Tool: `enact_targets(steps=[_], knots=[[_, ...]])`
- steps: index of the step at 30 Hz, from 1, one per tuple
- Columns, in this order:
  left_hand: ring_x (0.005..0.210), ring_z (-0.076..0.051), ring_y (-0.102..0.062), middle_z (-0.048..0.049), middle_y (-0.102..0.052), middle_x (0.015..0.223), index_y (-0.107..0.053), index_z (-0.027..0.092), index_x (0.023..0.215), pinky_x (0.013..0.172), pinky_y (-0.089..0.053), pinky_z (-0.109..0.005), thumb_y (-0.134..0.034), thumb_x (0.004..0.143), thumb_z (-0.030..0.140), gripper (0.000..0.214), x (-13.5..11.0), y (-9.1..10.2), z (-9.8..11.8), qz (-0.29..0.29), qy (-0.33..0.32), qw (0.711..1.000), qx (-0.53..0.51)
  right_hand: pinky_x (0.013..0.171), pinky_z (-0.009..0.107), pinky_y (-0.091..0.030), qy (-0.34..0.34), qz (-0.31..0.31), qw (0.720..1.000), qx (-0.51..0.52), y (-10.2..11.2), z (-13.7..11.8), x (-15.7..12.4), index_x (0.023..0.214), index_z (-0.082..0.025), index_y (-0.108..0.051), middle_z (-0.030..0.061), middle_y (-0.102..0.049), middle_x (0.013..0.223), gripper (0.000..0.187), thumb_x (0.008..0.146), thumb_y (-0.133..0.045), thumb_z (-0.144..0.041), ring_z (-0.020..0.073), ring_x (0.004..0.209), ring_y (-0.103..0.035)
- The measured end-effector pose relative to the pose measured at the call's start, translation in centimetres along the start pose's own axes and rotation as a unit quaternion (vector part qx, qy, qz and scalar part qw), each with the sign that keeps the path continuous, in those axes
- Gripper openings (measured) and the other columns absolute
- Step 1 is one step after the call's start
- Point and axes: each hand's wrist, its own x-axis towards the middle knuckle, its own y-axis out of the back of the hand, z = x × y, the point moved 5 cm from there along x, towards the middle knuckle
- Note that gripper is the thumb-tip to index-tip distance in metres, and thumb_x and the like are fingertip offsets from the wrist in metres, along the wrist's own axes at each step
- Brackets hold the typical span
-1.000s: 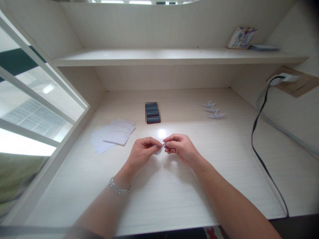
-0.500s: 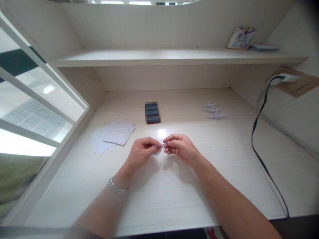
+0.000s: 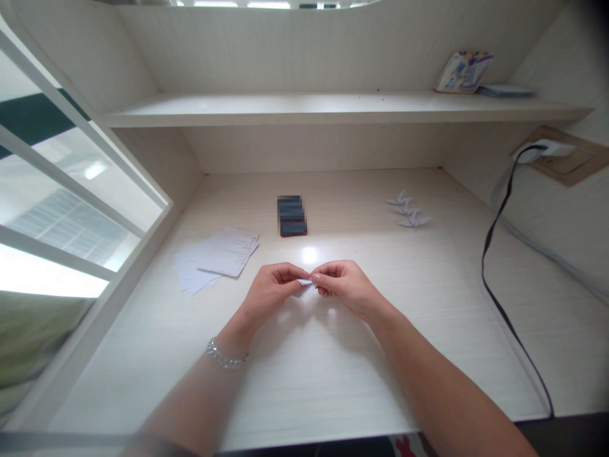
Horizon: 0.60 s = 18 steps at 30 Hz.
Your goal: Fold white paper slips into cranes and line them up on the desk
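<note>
A small folded piece of white paper (image 3: 304, 287) is held above the desk between my two hands. My left hand (image 3: 276, 285) pinches its left side between thumb and fingers. Thumb and forefinger of my right hand (image 3: 345, 285) close on its right tip, the other fingers curled beneath. Fingertips hide much of the paper, so its full shape cannot be made out. Several white paper cranes (image 3: 409, 211) sit in a cluster at the back right. To the left lie loose sheets of white paper (image 3: 223, 254), overlapping one another.
A dark, pixelated rectangular object (image 3: 292, 216) lies behind my hands. Along the right side a black cable (image 3: 495, 298) runs from a wall socket (image 3: 566, 155) to the front edge. Above the desk is a shelf (image 3: 285, 105) with a small colourful box (image 3: 464, 72).
My right thumb and forefinger have closed on the paper's right tip and moved slightly left, nearer my left hand. The paper now looks flatter between the fingers.
</note>
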Motion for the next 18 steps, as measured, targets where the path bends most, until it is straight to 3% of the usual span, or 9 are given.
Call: enact_targets(steps=[6,11,14,18], knots=[[0.071,-0.013,-0.06,-0.0072,-0.07,0.084,-0.071,0.015,0.088,0.064,-0.048,-0.024,-0.059,0.072,0.013,0.02,-0.1,0.4,0.1,0.002,0.03,1.0,0.0,0.052,0.024,-0.036,0.014,0.0,1.0,0.002,-0.1,-0.2,0.1,0.072,-0.012,-0.068,-0.0003,-0.055,0.056,0.018,0.069,-0.067,-0.029,0.0088,0.052,-0.045],[0.071,-0.013,-0.061,-0.0068,-0.069,0.083,-0.064,0.016,0.104,0.067,-0.049,-0.028,-0.055,0.074,0.012,0.032,0.0,0.4,0.1,-0.012,0.051,0.993,-0.11,0.053,0.024,-0.039,0.041,0.026,0.998,-0.026,0.1,-0.2,0.2,0.078,-0.012,-0.069,0.0009,-0.058,0.059,0.019,0.07,-0.066,-0.029,0.0103,0.054,-0.049],[0.07,-0.014,-0.06,-0.0051,-0.066,0.077,-0.064,0.016,0.101,0.066,-0.051,-0.03,-0.056,0.076,0.016,0.027,0.1,0.4,0.1,0.0,0.052,0.987,-0.151,0.053,0.024,-0.039,0.079,0.05,0.993,-0.077,0.2,-0.5,0.1,0.08,-0.014,-0.069,0.0013,-0.06,0.061,0.017,0.073,-0.063,-0.028,0.0111,0.055,-0.05],[0.074,-0.014,-0.059,-0.0056,-0.064,0.082,-0.065,0.015,0.092,0.063,-0.05,-0.026,-0.063,0.074,0.026,0.021,0.2,0.6,-0.1,0.047,0.041,0.995,-0.08,0.058,0.025,-0.043,0.126,0.074,0.976,-0.16,0.0,-1.1,-0.2,0.083,-0.017,-0.07,0.0033,-0.066,0.072,0.016,0.077,-0.058,-0.026,0.0134,0.063,-0.057]])
